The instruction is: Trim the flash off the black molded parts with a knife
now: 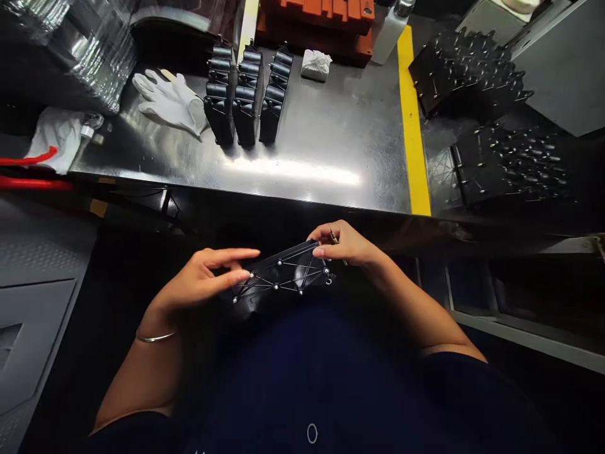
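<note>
A black plastic lattice frame (283, 274) is pinched by the left grip (203, 277) and right grip (345, 244); black moulded parts (246, 110) and white cloth gloves (170, 101) are placed on the steel surface (331, 132), upper centre.

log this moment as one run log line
left hand: touching black plastic panel | right hand: holding panel edge | steel bench: three rows of black parts, white gloves

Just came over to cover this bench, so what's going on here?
A person holds a black plastic lattice frame in front of their body, with the left hand at one end and the right hand at the other, pinching a small slender item. Beyond them, three rows of black parts stand on a steel table, beside white gloves.
</note>
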Tool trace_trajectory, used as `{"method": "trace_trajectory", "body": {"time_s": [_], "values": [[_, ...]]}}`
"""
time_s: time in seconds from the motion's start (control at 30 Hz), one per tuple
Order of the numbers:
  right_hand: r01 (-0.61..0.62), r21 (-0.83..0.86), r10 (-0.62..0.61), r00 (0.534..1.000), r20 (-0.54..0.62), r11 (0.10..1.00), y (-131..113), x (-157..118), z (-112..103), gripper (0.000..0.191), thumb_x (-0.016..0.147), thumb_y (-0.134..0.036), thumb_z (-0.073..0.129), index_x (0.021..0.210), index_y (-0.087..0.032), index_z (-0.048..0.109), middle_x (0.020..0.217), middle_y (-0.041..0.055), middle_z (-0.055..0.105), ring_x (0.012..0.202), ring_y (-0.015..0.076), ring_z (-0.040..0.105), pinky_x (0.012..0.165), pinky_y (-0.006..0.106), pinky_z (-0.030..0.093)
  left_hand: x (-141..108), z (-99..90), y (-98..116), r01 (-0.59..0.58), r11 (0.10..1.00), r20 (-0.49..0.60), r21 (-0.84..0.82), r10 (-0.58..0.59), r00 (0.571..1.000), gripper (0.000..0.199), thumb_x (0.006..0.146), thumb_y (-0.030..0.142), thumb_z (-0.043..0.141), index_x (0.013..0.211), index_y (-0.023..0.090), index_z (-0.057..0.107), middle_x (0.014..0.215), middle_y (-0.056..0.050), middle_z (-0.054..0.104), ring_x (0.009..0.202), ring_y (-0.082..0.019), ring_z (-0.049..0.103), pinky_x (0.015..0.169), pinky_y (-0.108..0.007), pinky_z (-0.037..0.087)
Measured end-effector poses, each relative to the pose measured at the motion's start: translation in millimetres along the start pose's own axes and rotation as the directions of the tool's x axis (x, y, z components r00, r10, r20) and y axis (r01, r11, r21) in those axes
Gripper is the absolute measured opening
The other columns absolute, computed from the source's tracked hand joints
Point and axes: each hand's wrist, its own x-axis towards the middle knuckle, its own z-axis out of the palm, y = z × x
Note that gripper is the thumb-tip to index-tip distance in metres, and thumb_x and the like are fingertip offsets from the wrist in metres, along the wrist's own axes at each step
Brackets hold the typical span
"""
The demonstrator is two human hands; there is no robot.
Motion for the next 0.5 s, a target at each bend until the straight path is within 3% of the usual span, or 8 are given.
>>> {"method": "trace_trajectory", "body": {"time_s": [0.03,0.07,0.1,0.2,0.27,0.37,0.43,0.5], "values": [[0.015,0.054,-0.011,0.997,-0.082,0.998,4.6,0.9,5.2,0.041,0.056,-0.046,0.085,0.075,-0.013,0.069,0.055,-0.0029,0.059,0.049,0.0076,0.048,0.048,0.022,0.035,-0.9,-0.9,-10.9,-0.029,0.996,-0.264,-0.089,0.005,0.964,0.030,0.076,0.021,0.074,0.106,0.022,0.077,0.069,0.000,0.071,0.064,-0.012,0.064,0.061,-0.020,0.052],[0.045,0.086,-0.031,0.986,-0.164,0.995,8.7,2.0,10.4,0.042,0.055,-0.047,0.085,0.075,-0.013,0.068,0.056,-0.0031,0.058,0.049,0.0070,0.047,0.047,0.021,0.034,-2.2,0.1,-22.9,-0.119,0.973,-0.510,-0.200,0.001,0.860,0.028,0.077,0.024,0.072,0.105,0.023,0.076,0.078,-0.002,0.074,0.073,-0.013,0.067,0.066,-0.021,0.054],[0.082,0.099,-0.058,0.971,-0.232,0.992,12.2,3.4,15.5,0.043,0.055,-0.047,0.085,0.076,-0.014,0.067,0.057,-0.0033,0.058,0.048,0.0061,0.045,0.046,0.021,0.032,-3.9,3.6,-35.0,-0.174,0.929,-0.610,-0.327,-0.067,0.790,0.027,0.075,0.025,0.072,0.101,0.023,0.075,0.082,-0.002,0.075,0.073,-0.013,0.067,0.066,-0.022,0.056],[0.184,0.057,-0.158,0.939,-0.305,0.981,19.4,11.4,30.7,0.042,0.059,-0.047,0.084,0.080,-0.015,0.067,0.059,-0.0041,0.057,0.045,0.0030,0.034,0.043,0.021,0.025,-8.8,28.3,-61.8,0.081,0.749,-0.251,-0.658,-0.319,0.914,0.031,0.055,0.011,0.079,0.084,0.020,0.073,0.069,0.001,0.071,0.064,-0.014,0.066,0.074,-0.036,0.061],[0.231,0.014,-0.216,0.930,-0.298,0.973,23.7,19.5,40.6,0.044,0.060,-0.048,0.084,0.083,-0.016,0.067,0.065,-0.0029,0.060,0.048,0.0039,0.036,0.044,0.021,0.027,-7.6,51.0,-68.5,0.174,0.614,-0.073,-0.770,-0.356,0.932,0.033,0.054,0.013,0.079,0.086,0.020,0.073,0.086,-0.004,0.076,0.087,-0.023,0.071,0.086,-0.048,0.059],[0.255,-0.015,-0.234,0.860,-0.454,0.967,31.7,29.5,51.4,0.043,0.074,-0.057,0.072,0.092,-0.019,0.063,0.079,0.0000,0.063,0.059,0.0077,0.048,0.049,0.021,0.038,3.2,74.4,-69.6,0.031,0.555,-0.225,-0.831,-0.387,0.894,0.018,0.059,0.019,0.077,0.076,0.020,0.072,0.082,-0.003,0.077,0.092,-0.025,0.071,0.093,-0.053,0.056],[0.241,-0.006,-0.194,0.765,-0.614,0.970,37.2,29.7,55.3,0.041,0.086,-0.062,0.056,0.093,-0.021,0.058,0.084,0.0008,0.061,0.063,0.0086,0.051,0.050,0.020,0.042,11.0,77.6,-69.9,-0.034,0.614,-0.333,-0.789,-0.379,0.863,0.017,0.056,0.016,0.080,0.070,0.019,0.071,0.077,-0.002,0.076,0.088,-0.025,0.072,0.095,-0.052,0.054],[0.239,0.008,-0.176,0.738,-0.652,0.971,41.6,23.7,59.0,0.041,0.092,-0.062,0.045,0.093,-0.021,0.054,0.085,0.0008,0.060,0.062,0.0087,0.054,0.047,0.020,0.044,15.7,74.4,-71.1,-0.075,0.668,-0.401,-0.741,-0.350,0.847,0.023,0.053,0.013,0.083,0.071,0.020,0.071,0.078,0.000,0.076,0.090,-0.024,0.072,0.098,-0.048,0.053]]}}
